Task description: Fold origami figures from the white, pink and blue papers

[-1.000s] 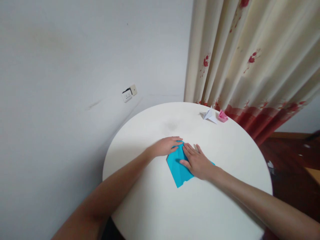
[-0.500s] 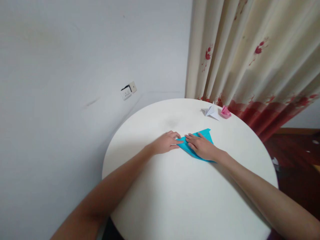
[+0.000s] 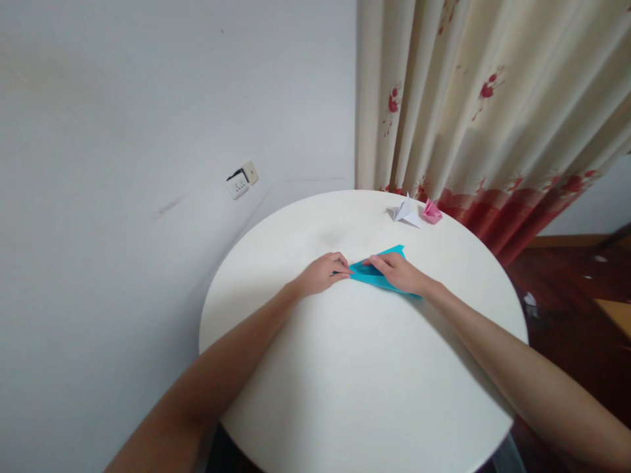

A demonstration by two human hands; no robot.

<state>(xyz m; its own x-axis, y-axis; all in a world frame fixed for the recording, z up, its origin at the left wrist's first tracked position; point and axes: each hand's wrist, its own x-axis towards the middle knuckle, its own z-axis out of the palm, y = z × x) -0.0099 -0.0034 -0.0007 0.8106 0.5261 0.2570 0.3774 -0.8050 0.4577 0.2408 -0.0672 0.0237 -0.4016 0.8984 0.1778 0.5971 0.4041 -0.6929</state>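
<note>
A folded blue paper [image 3: 382,272] is pinned flat on the round white table [image 3: 365,387], its pointed tip pinched by the left hand [image 3: 323,273] and its body pressed under the right hand [image 3: 401,272]. If pressure is eased unevenly, the crease could be skewed.

Both hands [image 3: 362,272] on blue folded paper [image 3: 382,270], round table [image 3: 345,381]
</note>
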